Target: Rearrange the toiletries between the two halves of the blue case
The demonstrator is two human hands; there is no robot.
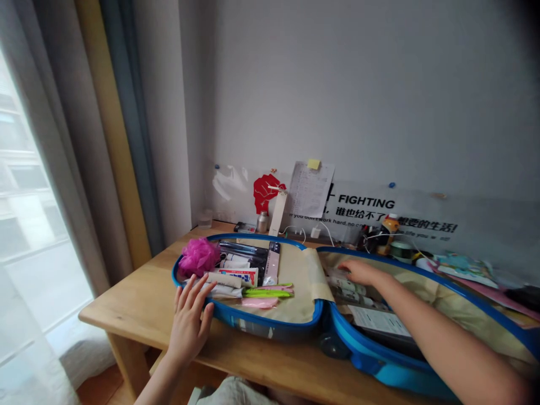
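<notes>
A blue suitcase lies spread on the table, both halves facing up. My left hand rests against the front left rim of its left half, fingers apart and holding nothing. Close to those fingers are a pink bath puff, a toothpaste box, a green item and a pink packet. A long narrow package lies further right. My right hand reaches into the right half with bent fingers at small bottles in clear wrapping; what the fingertips grip is hidden.
The wooden table ends at a left corner near the curtains. Behind the suitcase stand a white folding lamp, a small metallic bottle and an orange bottle. White cables run along the wall. Packets lie at the back right.
</notes>
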